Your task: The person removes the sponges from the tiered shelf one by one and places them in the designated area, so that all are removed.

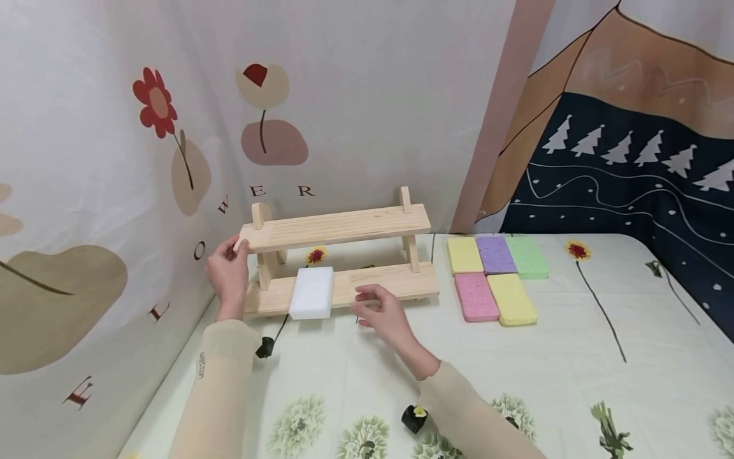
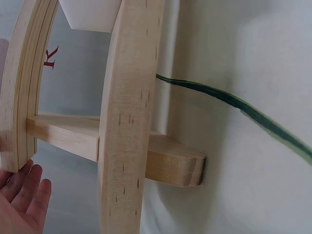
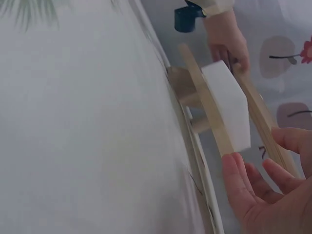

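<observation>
A two-tier wooden shelf (image 1: 344,226) stands on the cloth against the back curtain. At the left end of its upper board, my left hand (image 1: 228,274) grips the wood between thumb and fingers; in the left wrist view, fingers (image 2: 30,195) reach under that board. A white sponge block (image 1: 312,293) lies on the lower board, left of its middle, jutting over the front edge. My right hand (image 1: 383,313) is just right of the block, its fingers loosely bent and holding nothing. In the right wrist view its fingertips (image 3: 233,163) overlap the lower board's edge.
Several coloured sponges lie in two rows on the cloth right of the shelf: yellow (image 1: 462,256), purple (image 1: 496,255) and green (image 1: 526,257) behind, pink (image 1: 476,298) and yellow (image 1: 512,299) in front. Printed curtains (image 1: 373,95) rise behind and at the left.
</observation>
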Tool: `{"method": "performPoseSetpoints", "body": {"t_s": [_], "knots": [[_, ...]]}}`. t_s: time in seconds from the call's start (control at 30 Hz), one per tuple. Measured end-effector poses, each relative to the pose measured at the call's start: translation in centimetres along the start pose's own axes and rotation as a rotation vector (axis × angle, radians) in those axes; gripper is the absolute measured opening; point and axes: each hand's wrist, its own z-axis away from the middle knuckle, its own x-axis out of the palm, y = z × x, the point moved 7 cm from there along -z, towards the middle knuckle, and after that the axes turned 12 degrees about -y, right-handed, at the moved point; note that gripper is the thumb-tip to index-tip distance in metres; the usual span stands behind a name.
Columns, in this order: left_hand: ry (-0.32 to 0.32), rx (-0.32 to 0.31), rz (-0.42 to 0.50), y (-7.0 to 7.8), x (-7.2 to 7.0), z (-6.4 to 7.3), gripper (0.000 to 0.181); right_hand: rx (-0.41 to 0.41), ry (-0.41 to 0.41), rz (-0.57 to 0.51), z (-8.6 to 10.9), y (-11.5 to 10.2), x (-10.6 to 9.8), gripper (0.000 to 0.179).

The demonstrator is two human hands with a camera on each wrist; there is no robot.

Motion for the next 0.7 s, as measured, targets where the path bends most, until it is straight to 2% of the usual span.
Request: {"method": "performPoseSetpoints", "body": {"t_s": [0.17, 0.4, 0.7], "knots": [[-0.005, -0.004, 0.004, 0.0, 0.0, -0.1, 0.043, -0.018, -0.022, -0.028, -0.9, -0.1, 2.0, 0.048], [-0.006, -0.011, 0.004, -0.1, -0.1, -0.3, 0.043, -0.008, 0.003, -0.043, -2.1, -0.3, 4.1, 0.056], [-0.005, -0.015, 0.016, -0.2, 0.0, -0.2, 0.042, -0.024, 0.036, -0.058, -2.8, -0.3, 4.9, 0.058]]}}
